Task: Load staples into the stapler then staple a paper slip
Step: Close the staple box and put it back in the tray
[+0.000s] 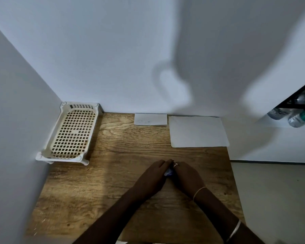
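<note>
My left hand (152, 178) and my right hand (187, 176) meet over the middle of the wooden table (95, 191), fingers cupped together around a small object (169, 172). Only a bluish-white sliver of that object shows between the hands; I cannot tell whether it is the stapler or a staple box. A small white paper slip (150, 119) lies flat at the table's far edge by the wall. To its right lies a larger white sheet (198, 132).
A cream plastic mesh tray (72, 132) stands at the far left corner against the walls. Plastic bottles (299, 113) lie on a shelf at the right, beyond the table's right edge. Bare wood stretches between my hands and the papers.
</note>
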